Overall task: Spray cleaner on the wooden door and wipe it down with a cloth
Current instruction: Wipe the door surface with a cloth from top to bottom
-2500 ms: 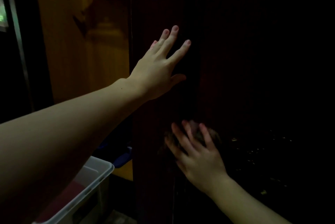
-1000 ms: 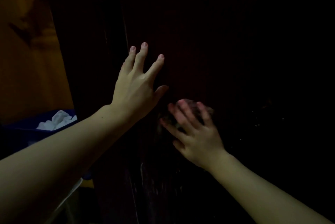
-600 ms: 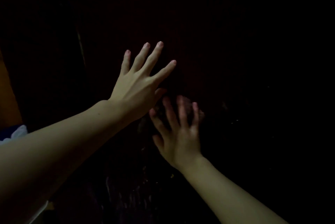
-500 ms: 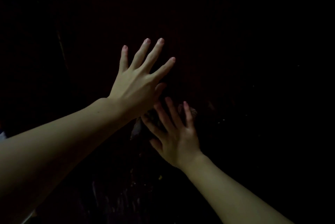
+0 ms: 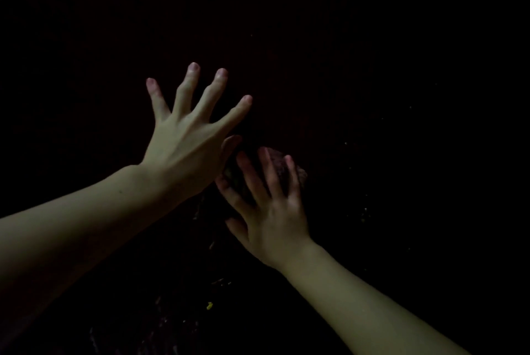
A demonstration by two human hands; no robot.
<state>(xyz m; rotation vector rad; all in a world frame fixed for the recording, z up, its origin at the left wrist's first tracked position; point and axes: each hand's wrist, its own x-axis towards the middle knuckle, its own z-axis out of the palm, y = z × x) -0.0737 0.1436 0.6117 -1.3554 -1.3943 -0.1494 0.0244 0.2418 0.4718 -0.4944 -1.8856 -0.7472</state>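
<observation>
Against the dark wooden door (image 5: pixel 329 47), near the middle of what shows of it, a bunched cloth (image 5: pixel 282 166) sits under the right hand (image 5: pixel 272 211), whose straight, spread fingers press it flat to the wood rather than curl round it, so that grip is open and pushing. Just up and to the left, the left hand (image 5: pixel 186 145) lies splayed on the door, fingers wide and holding nothing, its thumb almost touching the right hand's fingertips; whether they actually meet cannot be told in this light. Compared with a couple of seconds ago, the cloth has climbed from low on the panel up to beside the bracing hand, and the view has swung away from the lit wall and the plastic bin, which are now out of frame. That suggests the lower strip is already wiped and the stroke is working upward. Faint pale specks (image 5: pixel 364 211) and streaks (image 5: pixel 160 323) glint lower down, probably spray or residue still to clear. No spray bottle is visible.
</observation>
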